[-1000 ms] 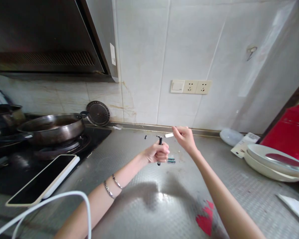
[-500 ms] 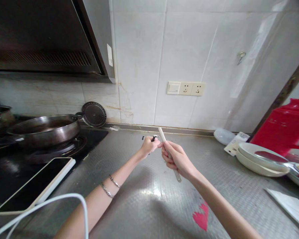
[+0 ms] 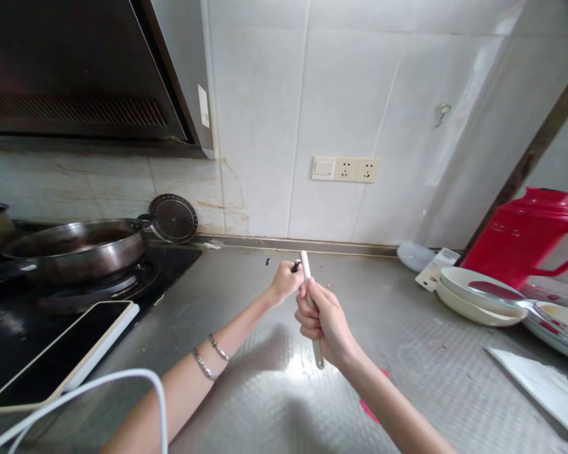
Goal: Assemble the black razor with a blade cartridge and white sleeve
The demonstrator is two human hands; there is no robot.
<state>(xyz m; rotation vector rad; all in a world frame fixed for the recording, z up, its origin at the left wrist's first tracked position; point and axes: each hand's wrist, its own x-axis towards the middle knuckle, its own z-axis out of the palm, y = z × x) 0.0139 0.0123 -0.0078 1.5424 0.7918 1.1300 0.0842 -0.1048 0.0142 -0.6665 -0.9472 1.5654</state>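
Both hands are close together over the middle of the metal counter (image 3: pixel 246 403). My right hand (image 3: pixel 325 320) is closed around a slim pale grey-white handle (image 3: pixel 318 354), held nearly upright with a small hole at its lower end. My left hand (image 3: pixel 283 282), just left of the handle's upper part, is closed on a small black and silver piece (image 3: pixel 296 266); its kind is too small to make out. The fingers of both hands nearly meet, and whether they touch I cannot tell. A tiny black piece (image 3: pixel 267 261) lies on the counter left of my left hand.
Left, a steel pan (image 3: pixel 82 249) stands on the black stove, with a phone (image 3: pixel 61 353) and white cable (image 3: pixel 137 373) nearer. On the right are stacked bowls (image 3: pixel 464 302), a red thermos (image 3: pixel 520 233) and white paper (image 3: pixel 539 384). A red patch (image 3: pixel 369 410) is partly under my right forearm.
The pale handle has turned more upright. My right hand has shifted slightly left and down, its forearm covering more of the red patch. The tiny black piece now shows clear of my left hand.
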